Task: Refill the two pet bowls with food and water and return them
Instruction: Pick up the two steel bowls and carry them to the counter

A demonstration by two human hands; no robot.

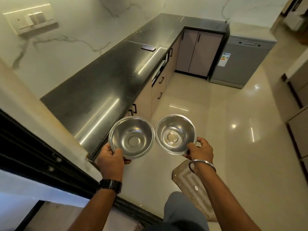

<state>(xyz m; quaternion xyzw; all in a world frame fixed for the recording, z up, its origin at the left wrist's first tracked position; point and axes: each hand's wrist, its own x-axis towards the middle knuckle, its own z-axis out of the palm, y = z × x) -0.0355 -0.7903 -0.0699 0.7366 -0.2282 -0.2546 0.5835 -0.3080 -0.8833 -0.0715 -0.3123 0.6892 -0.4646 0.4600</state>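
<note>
Two steel pet bowls are held side by side in the air over the kitchen floor, their rims nearly touching. My left hand grips the near rim of the left bowl, which is bare inside. My right hand pinches the near rim of the right bowl, thumb inside the rim. A few crumbs of dry food lie at the bottom of the right bowl. A black watch is on my left wrist and a steel bangle on my right.
A long dark countertop runs along the left wall and turns at the far corner; a dark flat object lies on it. Cabinets with black handles stand below. A grey dishwasher stands at the far end. A floor mat lies by my feet.
</note>
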